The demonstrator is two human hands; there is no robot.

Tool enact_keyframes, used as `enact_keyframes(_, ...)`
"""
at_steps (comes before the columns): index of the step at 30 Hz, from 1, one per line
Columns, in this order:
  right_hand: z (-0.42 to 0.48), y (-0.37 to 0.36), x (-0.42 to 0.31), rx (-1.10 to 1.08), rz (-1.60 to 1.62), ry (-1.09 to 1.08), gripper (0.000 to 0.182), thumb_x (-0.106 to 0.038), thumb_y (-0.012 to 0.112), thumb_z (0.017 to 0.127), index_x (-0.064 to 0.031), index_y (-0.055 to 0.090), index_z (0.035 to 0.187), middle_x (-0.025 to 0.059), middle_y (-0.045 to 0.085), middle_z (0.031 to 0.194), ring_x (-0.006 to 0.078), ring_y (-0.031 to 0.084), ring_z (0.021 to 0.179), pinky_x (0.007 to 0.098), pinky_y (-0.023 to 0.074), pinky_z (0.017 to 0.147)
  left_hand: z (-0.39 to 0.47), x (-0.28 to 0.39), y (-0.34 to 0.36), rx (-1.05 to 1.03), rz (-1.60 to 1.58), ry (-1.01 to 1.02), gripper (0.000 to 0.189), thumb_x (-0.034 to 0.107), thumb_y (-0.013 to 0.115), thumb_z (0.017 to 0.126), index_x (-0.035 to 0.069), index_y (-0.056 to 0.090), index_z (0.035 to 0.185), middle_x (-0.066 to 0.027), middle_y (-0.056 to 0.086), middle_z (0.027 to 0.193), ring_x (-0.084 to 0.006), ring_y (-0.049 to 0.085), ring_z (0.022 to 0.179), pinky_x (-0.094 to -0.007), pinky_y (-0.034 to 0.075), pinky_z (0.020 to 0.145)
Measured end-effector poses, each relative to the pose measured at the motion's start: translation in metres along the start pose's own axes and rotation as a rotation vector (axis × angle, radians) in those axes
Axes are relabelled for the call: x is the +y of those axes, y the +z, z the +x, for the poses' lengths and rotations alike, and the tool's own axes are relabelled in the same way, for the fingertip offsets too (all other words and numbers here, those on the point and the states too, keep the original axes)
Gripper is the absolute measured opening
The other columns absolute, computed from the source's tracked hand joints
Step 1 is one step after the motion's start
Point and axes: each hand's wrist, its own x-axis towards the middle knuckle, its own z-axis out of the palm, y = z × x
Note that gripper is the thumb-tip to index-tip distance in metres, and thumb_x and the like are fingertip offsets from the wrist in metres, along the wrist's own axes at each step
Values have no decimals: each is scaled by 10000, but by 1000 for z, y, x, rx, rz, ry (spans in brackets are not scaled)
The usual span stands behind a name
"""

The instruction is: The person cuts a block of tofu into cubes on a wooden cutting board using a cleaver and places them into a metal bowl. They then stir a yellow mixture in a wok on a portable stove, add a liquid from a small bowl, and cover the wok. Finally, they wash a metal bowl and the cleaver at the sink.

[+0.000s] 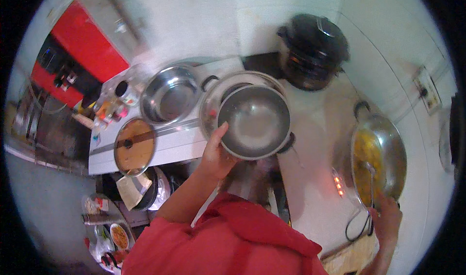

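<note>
My left hand (pixel 218 153) grips the rim of a round metal bowl (pixel 255 122), its thumb over the inner edge. No food shows in the bowl, which is held above a wide metal pan (pixel 209 111) with dark handles. At the right, my right hand (pixel 387 216) is closed around the handle end of a metal ladle (pixel 371 180). The ladle's head rests in yellow food (pixel 366 147) inside a large metal wok (pixel 395 155). The wok stands on the counter by glowing red indicator lights (pixel 338 185).
A black electric cooker (pixel 315 53) stands at the back wall. Left are a steel pot (pixel 171 96), a glass lid (pixel 134 147), and jars (pixel 127 93). A wooden board (pixel 349 256) and a looped cable (pixel 356 231) lie near the right hand. Food dishes (pixel 119 236) sit lower left.
</note>
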Motion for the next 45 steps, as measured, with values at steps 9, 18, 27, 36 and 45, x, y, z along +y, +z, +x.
enact_keyframes(9, 129, -110, -270, 425, 477, -863, 294, -23, 622, 784, -19, 609, 1077, 153, 607, 1039, 301, 589, 924, 340, 477, 765, 36, 174, -156, 228, -50, 489, 554, 375, 541, 847, 123, 370, 1310, -120, 462, 1295, -327, 504, 1149, -490, 535, 765)
enact_keyframes(18, 313, -196, -682, 1065, 738, -1331, 243, -133, 579, 856, -58, 622, 1083, 117, 625, 1063, 295, 566, 999, 400, 454, 873, 114, 277, -243, 296, -133, 430, 623, 329, 620, 780, 183, 346, 1320, -122, 404, 1316, -357, 475, 1149, -524, 502, 802)
enact_keyframes(27, 356, -215, -779, 754, 606, -1354, 280, -253, 508, 929, -57, 626, 1090, 117, 666, 955, 299, 609, 862, 363, 477, 778, 137, 311, -263, 255, -162, 374, 604, 356, 608, 806, 159, 368, 1324, -135, 430, 1305, -354, 497, 1130, -532, 498, 822)
enact_keyframes(36, 375, -229, -790, 661, 643, -1417, 292, -318, 559, 875, -41, 651, 856, 193, 636, 816, 362, 608, 786, 424, 471, 694, 138, 314, -270, 105, -198, 211, 625, 417, 621, 780, 242, 348, 1314, -83, 407, 1313, -329, 508, 1137, -537, 488, 841)
enact_keyframes(45, 379, -236, -792, 513, 630, -1338, 294, -308, 547, 878, -37, 659, 849, 184, 643, 804, 348, 620, 778, 415, 481, 696, 150, 312, -265, 237, -120, 310, 596, 397, 603, 803, 239, 326, 1307, -94, 415, 1301, -314, 491, 1145, -541, 484, 842)
